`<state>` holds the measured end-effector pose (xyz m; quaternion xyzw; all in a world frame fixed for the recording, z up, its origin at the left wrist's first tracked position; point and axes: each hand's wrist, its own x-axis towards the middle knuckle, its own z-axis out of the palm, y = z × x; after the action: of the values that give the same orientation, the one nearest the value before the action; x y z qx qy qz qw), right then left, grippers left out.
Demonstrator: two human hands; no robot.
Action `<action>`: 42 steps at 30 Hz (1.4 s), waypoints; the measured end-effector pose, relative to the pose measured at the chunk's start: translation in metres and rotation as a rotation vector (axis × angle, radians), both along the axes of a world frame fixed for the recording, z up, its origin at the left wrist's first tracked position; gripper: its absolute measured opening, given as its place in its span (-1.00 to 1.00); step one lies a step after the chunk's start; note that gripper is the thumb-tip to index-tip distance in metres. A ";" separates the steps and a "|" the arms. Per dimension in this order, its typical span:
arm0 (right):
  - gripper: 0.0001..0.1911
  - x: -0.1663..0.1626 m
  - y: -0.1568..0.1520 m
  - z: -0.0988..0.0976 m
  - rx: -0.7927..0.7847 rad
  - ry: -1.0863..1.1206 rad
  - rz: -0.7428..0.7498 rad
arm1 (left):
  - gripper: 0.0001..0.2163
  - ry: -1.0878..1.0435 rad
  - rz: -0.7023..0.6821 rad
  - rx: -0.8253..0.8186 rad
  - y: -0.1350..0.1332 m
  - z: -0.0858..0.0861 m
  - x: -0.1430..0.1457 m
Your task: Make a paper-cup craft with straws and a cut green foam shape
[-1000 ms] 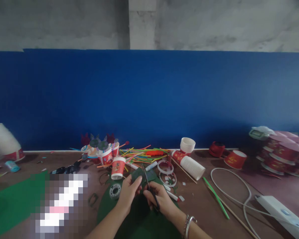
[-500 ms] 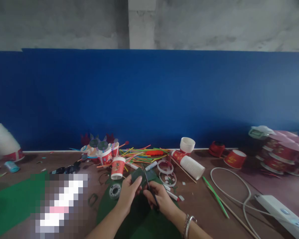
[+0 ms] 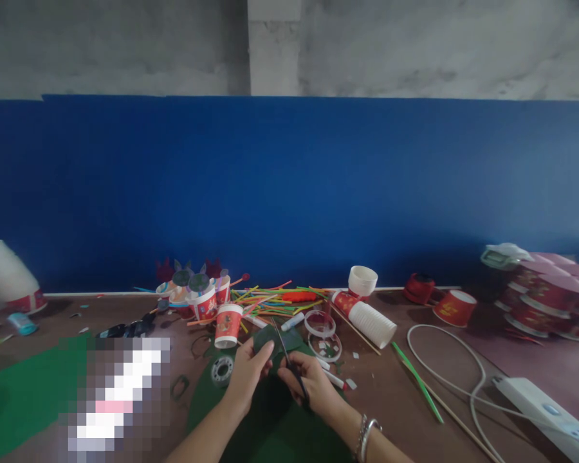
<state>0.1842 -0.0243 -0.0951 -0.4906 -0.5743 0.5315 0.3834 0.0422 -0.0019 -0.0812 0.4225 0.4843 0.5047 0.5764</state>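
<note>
A piece of dark green paper (image 3: 265, 339) is pinched in my left hand (image 3: 249, 372), between thumb and fingers. My right hand (image 3: 309, 379) is closed round the handles of black-handled scissors (image 3: 284, 350), whose blades point away from me beside the paper's right edge. Whether the blades touch the paper I cannot tell. Beneath both hands lies a large dark green sheet (image 3: 270, 431). A round tape roll (image 3: 222, 370) rests left of my left hand. Just past my hands are a glue stick (image 3: 293, 321) and clear tape rings (image 3: 320, 323).
Decorated paper cups (image 3: 228, 326) stand back left, near a heap of coloured sticks (image 3: 280, 297). A stack of paper cups (image 3: 371, 323) lies right of centre. At the right are a white cable (image 3: 480, 379), a power strip (image 3: 550, 411) and stacked red cups (image 3: 550, 296).
Little differs. The scissors and the green paper have shifted very slightly to the left; both hands keep their hold.
</note>
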 end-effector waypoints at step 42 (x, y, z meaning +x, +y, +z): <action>-0.66 -0.004 0.000 0.000 0.015 0.071 0.021 | -0.64 0.028 -0.003 0.030 0.000 -0.004 0.002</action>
<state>0.1804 -0.0248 -0.0953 -0.4627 -0.5693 0.5482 0.4016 0.0444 -0.0023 -0.0847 0.4388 0.4842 0.5049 0.5640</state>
